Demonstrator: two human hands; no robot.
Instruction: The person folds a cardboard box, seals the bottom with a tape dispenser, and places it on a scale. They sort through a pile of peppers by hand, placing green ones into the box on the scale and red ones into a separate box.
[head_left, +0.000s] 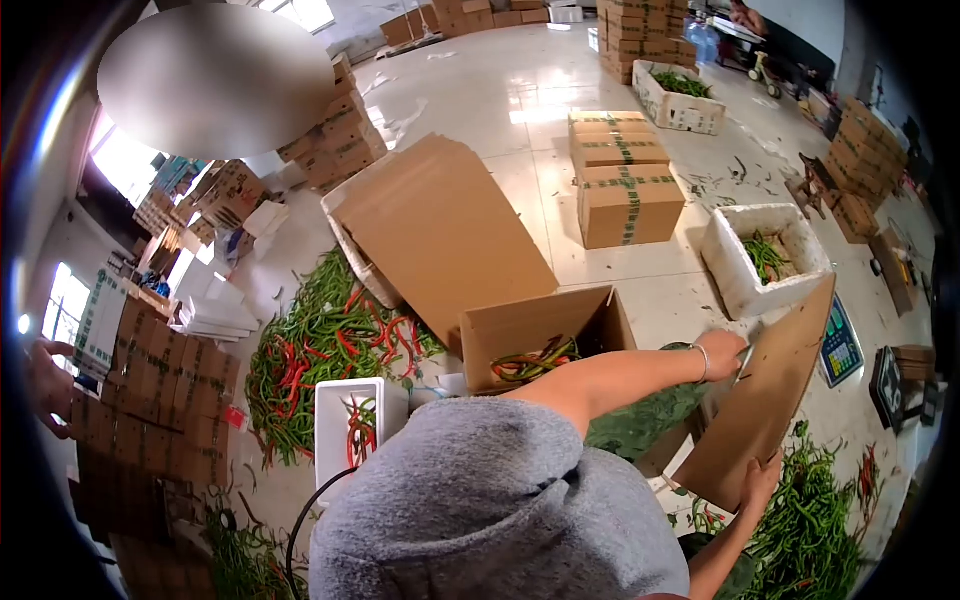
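Observation:
A large flat cardboard sheet point(765, 395) stands tilted at my right side. My right hand point(763, 482) grips its lower edge, thumb on the near face. My left hand point(722, 356), with a bracelet at the wrist, reaches across my body to the sheet's upper left edge; its fingers are bent there, and their tips are partly hidden. Below my left forearm is an open cardboard box point(545, 335) with red and green chili peppers point(535, 362) inside. Beside my left leg stands a white foam box point(345, 420) holding a few peppers.
Green and red peppers point(300, 360) are heaped on the left; green ones point(805, 520) lie at lower right. A digital scale point(841, 345), a foam box point(735, 225) and taped cartons point(625, 180) stand ahead. Another cardboard sheet point(440, 230) leans left. A person's hand point(50, 385) shows at far left.

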